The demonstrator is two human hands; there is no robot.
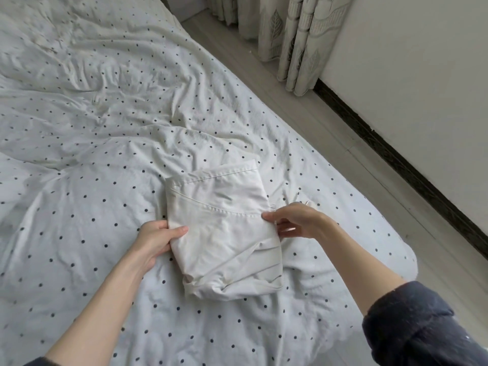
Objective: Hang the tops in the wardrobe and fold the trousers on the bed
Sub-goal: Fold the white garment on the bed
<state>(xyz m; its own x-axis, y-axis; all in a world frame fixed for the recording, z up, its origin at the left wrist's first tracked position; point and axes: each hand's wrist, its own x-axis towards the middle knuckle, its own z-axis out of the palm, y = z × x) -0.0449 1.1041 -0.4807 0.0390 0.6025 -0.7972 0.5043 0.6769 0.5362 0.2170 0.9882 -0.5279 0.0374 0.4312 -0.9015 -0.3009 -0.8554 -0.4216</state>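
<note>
Room: a bedroom; a bed (79, 128) under a white, dark-dotted cover fills most of the view, with pale floor (303, 107), a wall with a dark skirting and one leaf-print curtain (290, 35) beyond.
Sleeve: one dark sleeve (412, 323) shows, pushed up the right forearm at the near edge.
Left hand: the left hand (155, 241) grips the left edge of the trousers, thumb on top and fingers tucked under the cloth.
Right hand: the right hand (298, 220) pinches the right edge between thumb and fingers; the other fingers are loosely curled.
Trousers: the white trousers (221, 233) lie on the bed near its foot, already folded into a compact, thick rectangle between both hands; a stitched seam runs across the top layer.
Progress: judging by its shape, this fold looks nearly finished, perhaps needing only squaring or setting down. No tops, hangers or wardrobe are in sight, so that part cannot be judged.
Count: one pair of trousers, two hands, one bed, one curtain.
</note>
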